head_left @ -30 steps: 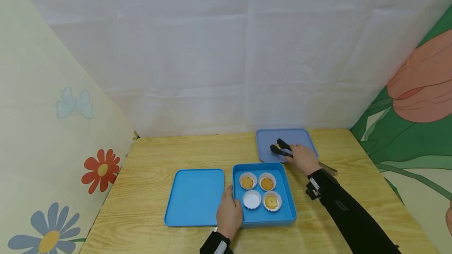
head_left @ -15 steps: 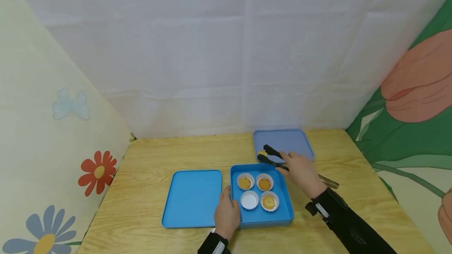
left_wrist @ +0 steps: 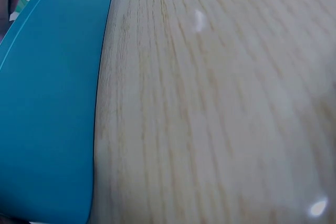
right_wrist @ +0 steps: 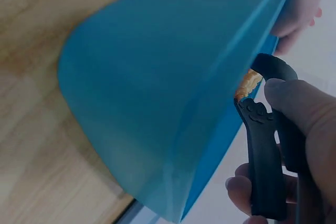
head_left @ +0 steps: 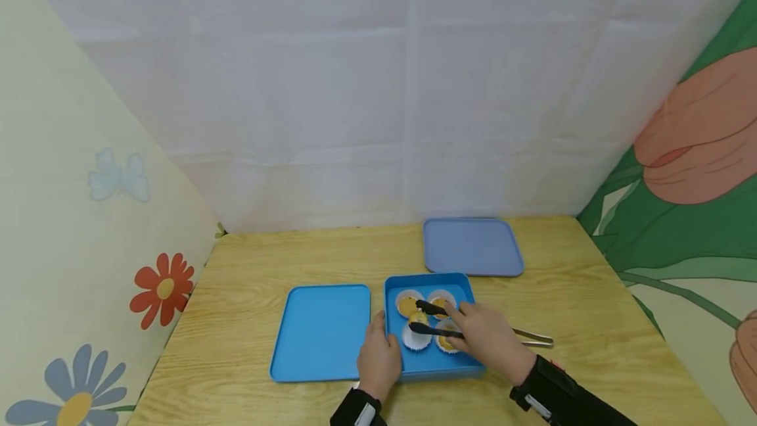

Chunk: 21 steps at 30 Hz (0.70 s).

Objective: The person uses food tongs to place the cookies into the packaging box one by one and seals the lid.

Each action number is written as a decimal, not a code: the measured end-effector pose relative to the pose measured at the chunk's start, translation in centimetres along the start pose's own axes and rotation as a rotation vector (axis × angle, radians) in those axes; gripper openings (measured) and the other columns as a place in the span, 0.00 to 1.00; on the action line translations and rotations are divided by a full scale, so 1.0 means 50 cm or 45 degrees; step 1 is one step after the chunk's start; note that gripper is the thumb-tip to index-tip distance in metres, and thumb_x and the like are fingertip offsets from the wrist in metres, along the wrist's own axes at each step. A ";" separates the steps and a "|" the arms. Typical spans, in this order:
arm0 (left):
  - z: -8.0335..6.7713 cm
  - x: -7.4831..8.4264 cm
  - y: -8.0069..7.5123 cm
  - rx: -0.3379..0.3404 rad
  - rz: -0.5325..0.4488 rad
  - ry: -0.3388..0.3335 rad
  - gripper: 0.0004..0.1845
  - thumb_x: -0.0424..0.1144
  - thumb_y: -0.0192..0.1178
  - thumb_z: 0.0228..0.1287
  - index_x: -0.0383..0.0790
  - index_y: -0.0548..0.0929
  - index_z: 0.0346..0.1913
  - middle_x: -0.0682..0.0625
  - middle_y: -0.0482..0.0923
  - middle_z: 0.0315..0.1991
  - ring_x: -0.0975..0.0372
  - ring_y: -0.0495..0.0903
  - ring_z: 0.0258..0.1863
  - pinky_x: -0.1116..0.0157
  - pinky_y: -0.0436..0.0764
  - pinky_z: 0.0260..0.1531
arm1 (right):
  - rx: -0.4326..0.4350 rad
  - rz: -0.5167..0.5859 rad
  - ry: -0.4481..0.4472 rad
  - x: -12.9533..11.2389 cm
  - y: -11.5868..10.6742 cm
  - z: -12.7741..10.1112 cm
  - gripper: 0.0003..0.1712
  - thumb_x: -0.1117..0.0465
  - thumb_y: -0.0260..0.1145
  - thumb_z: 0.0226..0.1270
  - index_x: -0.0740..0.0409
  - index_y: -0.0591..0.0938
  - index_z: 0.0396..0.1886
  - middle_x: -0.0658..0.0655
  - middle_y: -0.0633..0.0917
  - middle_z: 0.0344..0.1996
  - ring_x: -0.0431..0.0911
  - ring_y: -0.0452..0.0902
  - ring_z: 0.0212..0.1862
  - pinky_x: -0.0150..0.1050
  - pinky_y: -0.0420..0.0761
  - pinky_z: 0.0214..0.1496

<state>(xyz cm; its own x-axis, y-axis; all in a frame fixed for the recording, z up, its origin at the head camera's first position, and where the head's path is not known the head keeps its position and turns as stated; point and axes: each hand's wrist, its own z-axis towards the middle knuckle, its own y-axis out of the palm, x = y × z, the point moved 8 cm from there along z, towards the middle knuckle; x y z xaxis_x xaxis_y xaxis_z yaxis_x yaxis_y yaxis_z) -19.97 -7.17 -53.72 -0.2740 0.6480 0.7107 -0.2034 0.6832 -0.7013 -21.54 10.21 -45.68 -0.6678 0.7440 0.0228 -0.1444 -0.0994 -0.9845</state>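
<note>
Light is even and bright from overhead in my head view; shadows under my hands are faint and soft. The white backdrop [head_left: 408,84] reads slightly washed out. My left wrist view is blurred, with small glare spots on the bench [left_wrist: 210,103]. My right wrist view is close, soft-focused, blown out pale behind the blue box [right_wrist: 157,87].
</note>
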 end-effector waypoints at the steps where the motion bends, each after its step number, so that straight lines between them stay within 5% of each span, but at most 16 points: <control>1: 0.001 -0.001 0.001 0.000 0.001 0.000 0.23 0.34 0.49 0.61 0.38 0.69 0.61 0.40 0.72 0.53 0.47 0.78 0.38 0.49 0.75 0.35 | -0.006 0.014 -0.009 -0.004 0.003 -0.001 0.31 0.43 0.67 0.51 0.56 0.79 0.52 0.49 0.68 0.22 0.37 0.58 0.19 0.30 0.59 0.16; 21: 0.004 -0.007 0.006 -0.019 -0.013 -0.008 0.23 0.35 0.49 0.61 0.38 0.69 0.61 0.40 0.71 0.54 0.46 0.77 0.43 0.48 0.75 0.38 | -0.056 0.023 -0.002 -0.022 0.017 -0.002 0.32 0.42 0.68 0.50 0.58 0.80 0.49 0.53 0.76 0.28 0.41 0.69 0.24 0.31 0.66 0.17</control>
<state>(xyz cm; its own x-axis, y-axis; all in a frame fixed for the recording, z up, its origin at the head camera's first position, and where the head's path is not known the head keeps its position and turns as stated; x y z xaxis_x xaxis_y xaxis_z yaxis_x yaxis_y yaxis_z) -20.13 -7.28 -54.20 -0.2778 0.6390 0.7173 -0.1923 0.6946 -0.6932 -20.87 9.35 -46.58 -0.6709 0.7415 0.0051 -0.1002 -0.0839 -0.9914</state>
